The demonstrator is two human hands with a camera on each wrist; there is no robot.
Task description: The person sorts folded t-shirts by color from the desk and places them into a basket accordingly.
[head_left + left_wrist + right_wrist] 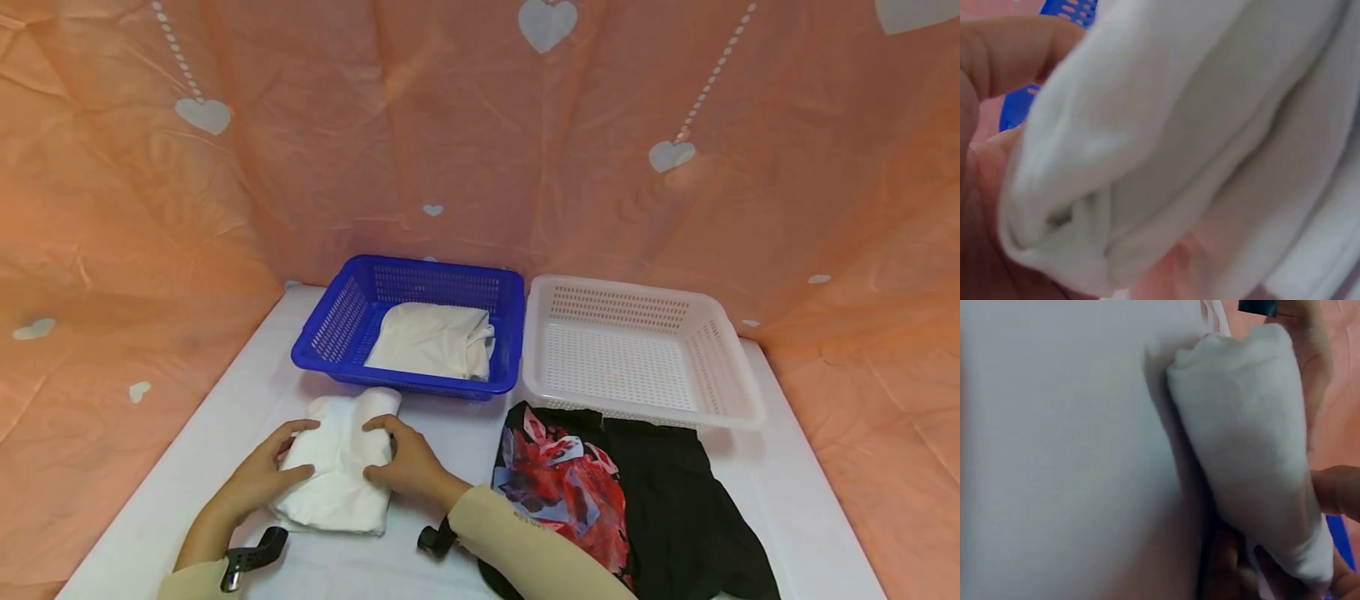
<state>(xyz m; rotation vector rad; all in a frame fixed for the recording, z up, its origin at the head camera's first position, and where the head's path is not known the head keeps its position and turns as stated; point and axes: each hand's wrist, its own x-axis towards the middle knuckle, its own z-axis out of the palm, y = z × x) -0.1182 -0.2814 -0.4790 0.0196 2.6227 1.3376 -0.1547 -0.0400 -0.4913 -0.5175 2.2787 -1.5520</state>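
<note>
A folded white cloth (339,492) lies on the white table, in front of the blue basket, in the head view. My left hand (258,473) grips its left side, thumb on top and other fingers around the edge. On the opposite side my right hand (414,463) holds the cloth's right edge in the same way. Close up in the left wrist view, the cloth (1129,125) shows thick layered folds, with fingers (1016,53) behind it. The right wrist view shows the folded bundle (1241,431) with fingers at its lower end.
A folded cream cloth (427,337) lies in the blue basket (322,365). Right of it stands a white basket (738,400). Nearer me, black clothing (675,508) with a red floral print (562,475) spreads partly under my right forearm. An orange heart-patterned sheet (465,150) hangs behind.
</note>
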